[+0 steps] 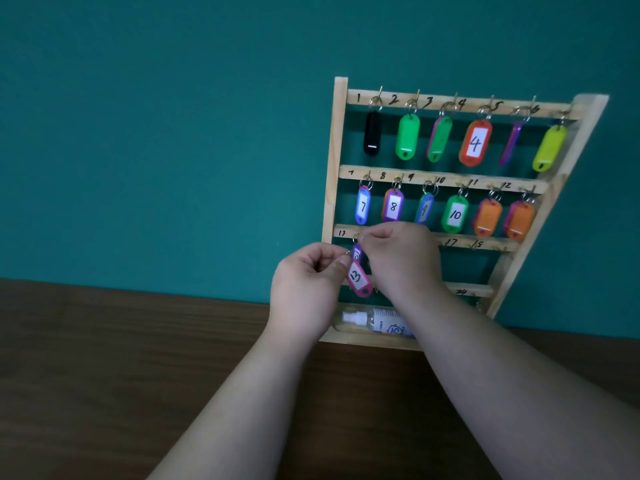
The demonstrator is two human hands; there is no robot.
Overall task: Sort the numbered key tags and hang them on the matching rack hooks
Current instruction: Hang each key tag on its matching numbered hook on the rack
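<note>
Overall, a teal wall stands behind the rack, and a dark wooden table runs beneath and in front of it. The rack is pale wood and leans back against the wall, with its foot on the table. Its rails carry handwritten numbers and small hooks.

Top rail: six tags hanging, among them a black tag at the rack's left end and an orange tag reading 4. Second rail: six more, with 7, 8, 9 and 10 readable. The two at the rack's right end show only blank backs.

Both bare forearms reach up from the near edge of the table to the rack's lower left part. The right hand covers the middle of the third rail. Its fingertips are pressed together on the ring of a purple tag, which hangs at that rail's first hook. The left hand is just off the rack's left post, thumb and forefinger clamped on the ring of a pink tag marked 13. This tag hangs tilted below the purple one and touches it.

A clear spray bottle with a white cap lies on its side in the rack's bottom tray, partly hidden by the right wrist.
</note>
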